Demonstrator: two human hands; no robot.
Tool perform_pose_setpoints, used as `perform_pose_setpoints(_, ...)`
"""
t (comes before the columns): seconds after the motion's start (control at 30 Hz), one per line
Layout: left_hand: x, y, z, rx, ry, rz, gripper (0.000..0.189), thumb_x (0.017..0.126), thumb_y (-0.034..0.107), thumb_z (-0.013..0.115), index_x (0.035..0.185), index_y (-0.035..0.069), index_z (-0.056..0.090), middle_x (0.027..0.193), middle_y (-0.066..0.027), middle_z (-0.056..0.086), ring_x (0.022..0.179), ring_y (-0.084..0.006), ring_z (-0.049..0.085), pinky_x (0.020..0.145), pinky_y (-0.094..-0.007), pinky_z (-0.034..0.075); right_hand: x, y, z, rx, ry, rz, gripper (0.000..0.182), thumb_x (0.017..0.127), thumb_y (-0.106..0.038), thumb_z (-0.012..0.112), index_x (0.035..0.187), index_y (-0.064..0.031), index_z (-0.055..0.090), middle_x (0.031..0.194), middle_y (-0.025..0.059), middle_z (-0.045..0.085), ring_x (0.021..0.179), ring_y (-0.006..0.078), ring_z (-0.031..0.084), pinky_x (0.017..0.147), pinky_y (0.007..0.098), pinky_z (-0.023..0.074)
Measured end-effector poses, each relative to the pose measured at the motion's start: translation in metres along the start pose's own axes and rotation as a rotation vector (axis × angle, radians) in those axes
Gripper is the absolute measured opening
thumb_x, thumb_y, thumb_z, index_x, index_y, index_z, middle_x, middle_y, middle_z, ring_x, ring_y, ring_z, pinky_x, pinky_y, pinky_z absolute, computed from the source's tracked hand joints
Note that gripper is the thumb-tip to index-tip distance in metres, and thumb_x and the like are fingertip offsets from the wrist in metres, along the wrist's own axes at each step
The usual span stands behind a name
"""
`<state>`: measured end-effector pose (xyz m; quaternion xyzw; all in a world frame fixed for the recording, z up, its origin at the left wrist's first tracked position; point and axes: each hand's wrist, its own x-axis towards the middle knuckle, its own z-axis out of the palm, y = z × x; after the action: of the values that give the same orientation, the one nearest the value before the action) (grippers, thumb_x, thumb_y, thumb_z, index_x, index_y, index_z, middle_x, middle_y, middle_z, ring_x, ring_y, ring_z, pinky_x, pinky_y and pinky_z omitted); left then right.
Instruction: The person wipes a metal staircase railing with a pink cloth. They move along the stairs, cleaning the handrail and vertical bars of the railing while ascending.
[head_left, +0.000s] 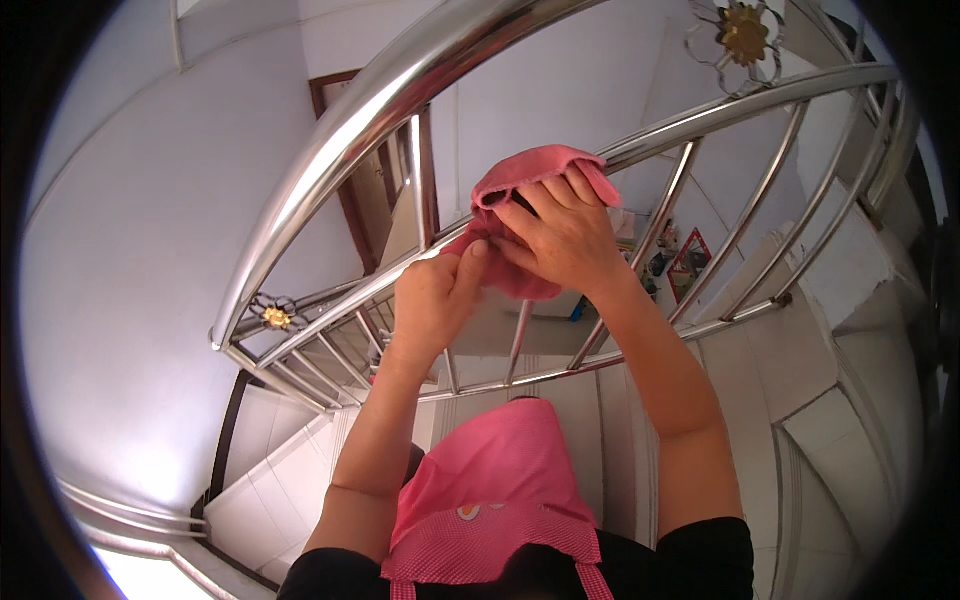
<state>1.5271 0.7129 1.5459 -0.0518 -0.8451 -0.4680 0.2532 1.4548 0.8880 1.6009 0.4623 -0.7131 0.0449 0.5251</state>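
A pink cloth (536, 161) is draped over the lower rail (652, 136) of a stainless-steel stair railing and hangs down on the near side. My right hand (570, 229) presses the cloth against that rail, its fingertips tucked under a fold. With thumb and curled fingers, my left hand (439, 296) grips the cloth's left end at the same rail. The cloth hides the stretch of rail beneath it. Above runs the thick polished handrail (330, 157), which neither hand touches.
Thin metal balusters (517, 341) drop to a bottom rail (480, 388). Gold flower ornaments (742, 34) sit between the upper rails. Tiled stairs (750, 390) lie below. Through the bars show a brown door frame (352, 217) and a red-framed object (688, 266). A pale wall (150, 262) stands left.
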Motion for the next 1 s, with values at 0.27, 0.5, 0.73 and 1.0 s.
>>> perform_pose_setpoints(0.27, 0.016, 0.028, 0.002, -0.068, 0.126, 0.377, 0.016, 0.093, 0.014, 0.06, 0.087, 0.0, 0.065, 0.071, -0.0114, 0.061, 0.061, -0.0225, 0.061, 0.057, -0.0328, 0.05, -0.008, 0.073, -0.042, -0.228, 0.232, 0.046, 0.039, 0.07, -0.027, 0.075, 0.102, -0.0075, 0.065, 0.107, 0.0114, 0.061, 0.1, 0.0357, 0.054, 0.097, 0.0489, 0.0386)
perform_pose_setpoints(0.5, 0.057, 0.037, 0.026, 0.022, 0.318, 0.686, 0.021, 0.09, 0.003, 0.059, 0.111, 0.002, 0.058, 0.1, -0.0145, 0.059, 0.085, -0.0272, 0.061, 0.065, -0.0374, 0.05, -0.057, 0.077, -0.02, -0.223, 0.381, 0.431, 0.058, 0.078, -0.019, 0.07, 0.13, -0.0019, 0.052, 0.128, 0.0176, 0.049, 0.118, 0.0411, 0.046, 0.102, 0.049, 0.0361)
perform_pose_setpoints(0.73, 0.072, 0.029, 0.038, 0.139, 0.136, 0.443, 0.044, 0.102, 0.042, 0.039, 0.09, 0.007, 0.061, 0.075, -0.0114, 0.062, 0.071, -0.035, 0.061, 0.062, -0.0433, 0.048, -0.063, 0.048, 0.005, 0.0, 0.593, 0.712, 0.073, 0.085, -0.019, 0.069, 0.143, 0.0007, 0.029, 0.131, 0.0198, 0.046, 0.119, 0.0329, 0.049, 0.102, 0.0405, 0.0382)
perform_pose_setpoints(1.0, 0.076, 0.024, 0.041, 0.241, 0.065, 0.276, 0.061, 0.099, 0.06, 0.029, 0.079, 0.009, 0.057, 0.063, -0.0134, 0.057, 0.065, -0.0383, 0.058, 0.058, -0.046, 0.044, -0.101, 0.025, 0.029, 0.34, 0.678, 0.911, 0.062, 0.09, -0.015, 0.066, 0.14, -0.0029, 0.032, 0.123, 0.012, 0.053, 0.107, 0.022, 0.056, 0.096, 0.0349, 0.0449)
